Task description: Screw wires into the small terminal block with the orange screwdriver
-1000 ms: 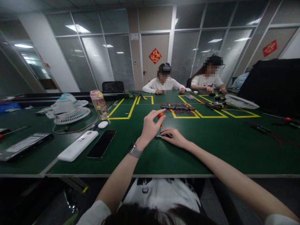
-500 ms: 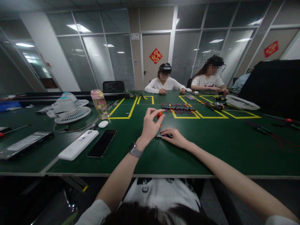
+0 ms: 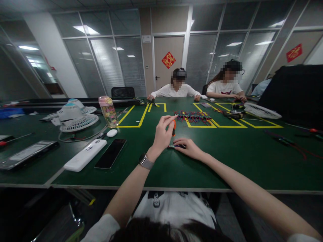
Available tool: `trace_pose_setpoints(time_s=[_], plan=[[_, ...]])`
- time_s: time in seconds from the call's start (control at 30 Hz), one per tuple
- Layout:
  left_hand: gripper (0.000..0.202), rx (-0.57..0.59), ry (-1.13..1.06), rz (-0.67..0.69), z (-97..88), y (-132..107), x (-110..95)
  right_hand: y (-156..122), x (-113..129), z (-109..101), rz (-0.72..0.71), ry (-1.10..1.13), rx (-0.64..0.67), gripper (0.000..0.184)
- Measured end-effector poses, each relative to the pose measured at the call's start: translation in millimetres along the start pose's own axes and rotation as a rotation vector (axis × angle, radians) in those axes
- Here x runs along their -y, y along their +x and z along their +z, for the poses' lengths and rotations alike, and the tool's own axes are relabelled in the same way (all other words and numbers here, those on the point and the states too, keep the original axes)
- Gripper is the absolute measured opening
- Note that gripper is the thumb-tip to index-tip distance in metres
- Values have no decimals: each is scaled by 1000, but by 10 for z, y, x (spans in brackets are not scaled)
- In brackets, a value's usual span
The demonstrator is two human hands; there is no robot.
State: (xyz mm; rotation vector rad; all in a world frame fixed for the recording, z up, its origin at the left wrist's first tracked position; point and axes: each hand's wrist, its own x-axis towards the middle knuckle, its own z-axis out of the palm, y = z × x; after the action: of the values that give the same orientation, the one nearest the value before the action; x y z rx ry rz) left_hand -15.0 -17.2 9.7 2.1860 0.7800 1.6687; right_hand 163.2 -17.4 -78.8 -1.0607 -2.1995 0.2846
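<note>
My left hand (image 3: 163,131) grips an orange-and-black screwdriver (image 3: 174,129) by its handle, fingers at the top. The screwdriver stands upright, its shaft running down to a small green circuit board (image 3: 171,147) on the table. My right hand (image 3: 189,148) lies low on the table with its fingertips pressed at the board's right side, on what looks like dark wires (image 3: 180,146). The contact between the tip and the board is too small to make out.
Beyond my hands lies a row of wired circuit boards (image 3: 193,117). To the left are a black phone (image 3: 110,154), a white power bank (image 3: 85,155), a bottle (image 3: 109,112) and a fan (image 3: 78,122). Two people (image 3: 178,88) sit across the green table (image 3: 214,178).
My left fingers have shifted around the screwdriver's handle. My right hand stays at the board. Across the table, a person's arm has moved outward to the left.
</note>
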Motion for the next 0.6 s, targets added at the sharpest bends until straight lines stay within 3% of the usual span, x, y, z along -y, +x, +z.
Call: trace_pose_setpoints(time_s=[0.1,0.3,0.5,0.6], plan=[[29,28,-68,-18,2,2,5,0,-3,-4,0,6,8,18],[21,-68,56,-41,-5,4,3,-2,-3,-4,2,8,3,18],[30,26,-71,-22,7,3,26,-3,-2,-6,5,5,3,17],[24,-20,17,-17,8,-4,22,-3,5,-9,8,3,2,17]])
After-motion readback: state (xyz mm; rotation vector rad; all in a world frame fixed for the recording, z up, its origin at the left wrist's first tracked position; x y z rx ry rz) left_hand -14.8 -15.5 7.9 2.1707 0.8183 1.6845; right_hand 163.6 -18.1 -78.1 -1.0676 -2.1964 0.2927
